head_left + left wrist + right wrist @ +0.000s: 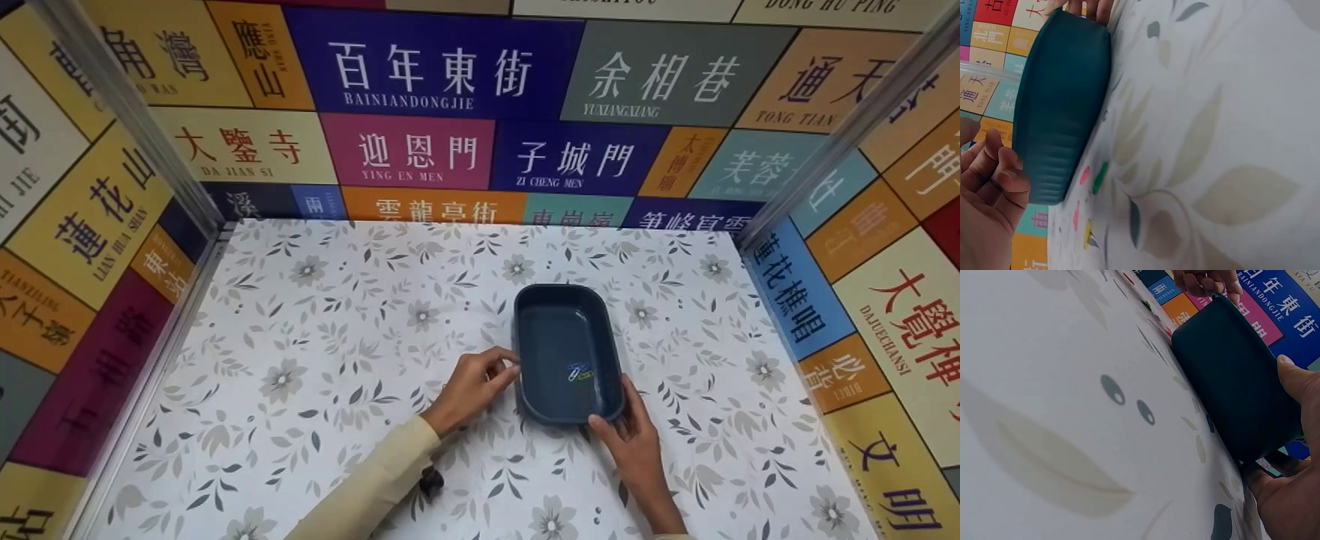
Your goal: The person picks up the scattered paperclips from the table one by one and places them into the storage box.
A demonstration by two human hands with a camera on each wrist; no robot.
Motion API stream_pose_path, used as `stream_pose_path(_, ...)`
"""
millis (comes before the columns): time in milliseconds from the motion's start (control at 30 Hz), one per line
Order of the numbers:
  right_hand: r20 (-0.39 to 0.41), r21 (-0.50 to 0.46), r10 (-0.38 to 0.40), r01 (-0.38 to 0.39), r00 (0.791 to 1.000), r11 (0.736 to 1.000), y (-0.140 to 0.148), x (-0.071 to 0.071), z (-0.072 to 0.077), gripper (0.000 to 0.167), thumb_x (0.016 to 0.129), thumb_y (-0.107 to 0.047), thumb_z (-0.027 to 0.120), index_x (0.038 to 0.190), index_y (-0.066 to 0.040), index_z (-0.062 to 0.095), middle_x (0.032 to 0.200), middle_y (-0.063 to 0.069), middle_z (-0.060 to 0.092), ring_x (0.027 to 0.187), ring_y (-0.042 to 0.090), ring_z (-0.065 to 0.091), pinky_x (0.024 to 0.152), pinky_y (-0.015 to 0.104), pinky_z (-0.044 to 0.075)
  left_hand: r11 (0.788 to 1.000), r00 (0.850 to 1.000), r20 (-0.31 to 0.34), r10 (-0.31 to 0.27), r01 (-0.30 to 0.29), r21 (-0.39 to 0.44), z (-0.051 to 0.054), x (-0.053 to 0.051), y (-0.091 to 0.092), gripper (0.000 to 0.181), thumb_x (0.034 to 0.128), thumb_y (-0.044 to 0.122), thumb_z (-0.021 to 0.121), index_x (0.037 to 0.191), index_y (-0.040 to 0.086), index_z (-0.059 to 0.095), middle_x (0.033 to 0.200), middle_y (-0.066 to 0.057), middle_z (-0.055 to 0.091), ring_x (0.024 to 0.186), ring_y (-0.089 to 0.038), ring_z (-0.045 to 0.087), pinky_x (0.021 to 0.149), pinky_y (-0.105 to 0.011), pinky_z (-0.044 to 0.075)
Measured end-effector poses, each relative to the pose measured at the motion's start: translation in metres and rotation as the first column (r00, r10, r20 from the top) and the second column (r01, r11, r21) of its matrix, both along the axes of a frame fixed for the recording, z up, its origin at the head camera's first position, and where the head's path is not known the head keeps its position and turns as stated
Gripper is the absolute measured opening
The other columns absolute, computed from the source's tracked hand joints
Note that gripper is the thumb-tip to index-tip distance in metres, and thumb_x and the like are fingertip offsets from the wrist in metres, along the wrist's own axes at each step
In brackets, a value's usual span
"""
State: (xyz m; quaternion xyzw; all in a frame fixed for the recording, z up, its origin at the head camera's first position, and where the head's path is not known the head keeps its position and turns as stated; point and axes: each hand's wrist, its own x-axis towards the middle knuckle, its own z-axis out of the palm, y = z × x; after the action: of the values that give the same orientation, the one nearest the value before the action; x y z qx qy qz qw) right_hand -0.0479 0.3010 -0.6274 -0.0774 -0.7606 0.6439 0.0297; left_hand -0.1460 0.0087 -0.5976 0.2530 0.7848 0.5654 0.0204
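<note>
1. On the flower-patterned desk (315, 465), right of centre: a dark blue tray (540, 330), facing up, longer from near to far.
2. Inside, toward the near right: a few small clip-like pieces (579, 373) in yellow-green, blue and white.
3. Gripping the tray's near right corner with the right hand (634, 442), thumb at the near rim, fingers against the right side.
4. Holding the left hand (472, 386) at the tray's left wall with loosely curled fingers; cannot tell whether touching.
5. On the desk beside the tray, in the left wrist view: small pink, green and yellow pieces (1100, 177).
6. Beyond the far edge: a wall (409, 150) of coloured, lettered blocks.
</note>
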Motion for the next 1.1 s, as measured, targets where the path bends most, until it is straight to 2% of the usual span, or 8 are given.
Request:
stream_pose_path(133,0.004,-0.006,0.006,-0.006,1.0,1.0,0.001,0.0,0.0,0.091,0.105,-0.009,0.077,0.176,-0.011,0.021,0.182,0.013,0.02,0.166,0.033,0.023,0.118,0.012,0.033,1.0,1.0,0.0,0.022,-0.022,0.003,-0.006,0.001,-0.004,0.022,0.1096,0.016,0.071,0.124,0.0,0.078,0.079,0.0,0.069,0.064,-0.003,0.058,0.063,-0.022,0.048)
stream_pose_path(433,-0.007,0.004,-0.007,0.007,1.0,1.0,-0.001,0.001,0.0,0.09,0.104,-0.009,0.078,0.176,-0.012,0.024,0.181,0.012,0.023,0.165,0.033,0.026,0.118,0.013,0.034,0.998,0.998,-0.01,0.058,-0.058,0.016,-0.02,0.002,-0.012,0.019,0.1082,0.012,0.072,0.118,-0.003,0.077,0.078,-0.003,0.07,0.064,-0.002,0.056,0.063,-0.022,0.048)
stream_pose_path(600,-0.012,0.008,-0.005,0.005,1.0,1.0,-0.001,0.0,0.0,0.09,0.104,-0.01,0.078,0.176,-0.011,0.024,0.181,0.013,0.024,0.165,0.034,0.027,0.118,0.012,0.034,0.996,0.996,0.012,0.083,-0.083,0.02,-0.027,0.004,-0.019,0.018,0.108,0.011,0.072,0.117,-0.003,0.077,0.076,-0.002,0.069,0.062,-0.001,0.053,0.061,-0.021,0.046)
stream_pose_path(833,-0.012,0.008,-0.013,0.014,1.0,1.0,0.0,0.0,0.0,0.09,0.103,-0.008,0.078,0.176,-0.011,0.025,0.18,0.011,0.025,0.165,0.033,0.027,0.116,0.011,0.035,0.992,0.992,0.046,0.116,-0.118,0.041,-0.032,0.008,-0.03,0.018,0.1078,0.01,0.072,0.12,-0.002,0.078,0.075,0.0,0.068,0.063,-0.002,0.053,0.062,-0.021,0.044)
stream_pose_path(1100,-0.011,0.005,0.0,0.0,1.0,1.0,0.0,0.0,0.0,0.092,0.104,-0.007,0.077,0.176,-0.007,0.02,0.182,0.013,0.02,0.166,0.035,0.022,0.116,0.01,0.034,0.987,0.985,0.078,0.156,-0.159,0.029,-0.036,0.013,-0.043,0.02,0.11,0.017,0.07,0.121,0.002,0.078,0.075,0.001,0.068,0.062,-0.004,0.052,0.063,-0.023,0.045)
